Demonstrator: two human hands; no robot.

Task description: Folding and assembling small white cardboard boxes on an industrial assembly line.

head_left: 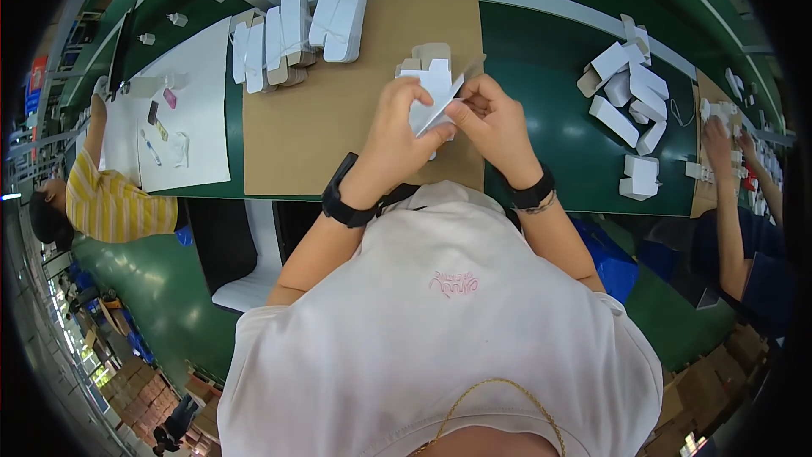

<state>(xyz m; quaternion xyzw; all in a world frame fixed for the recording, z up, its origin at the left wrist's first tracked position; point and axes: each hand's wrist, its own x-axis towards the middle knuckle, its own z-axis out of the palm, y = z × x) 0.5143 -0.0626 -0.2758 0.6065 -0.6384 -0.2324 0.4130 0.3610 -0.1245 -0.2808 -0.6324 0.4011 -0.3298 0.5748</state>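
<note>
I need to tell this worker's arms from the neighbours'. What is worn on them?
Both forearms are bare below short pale sleeves. The left hand has a black watch-like band at its wrist; the right hand has a black band with a thin bracelet beside it.

Left hand (404,123) and right hand (495,123) gripping small white carton blank (433,95), folding flaps over brown cardboard sheet (338,106). Flat white blanks (292,34) lying stacked at sheet's far edge. Assembled white boxes (630,97) sitting piled on green conveyor belt (550,127) to right.
</note>
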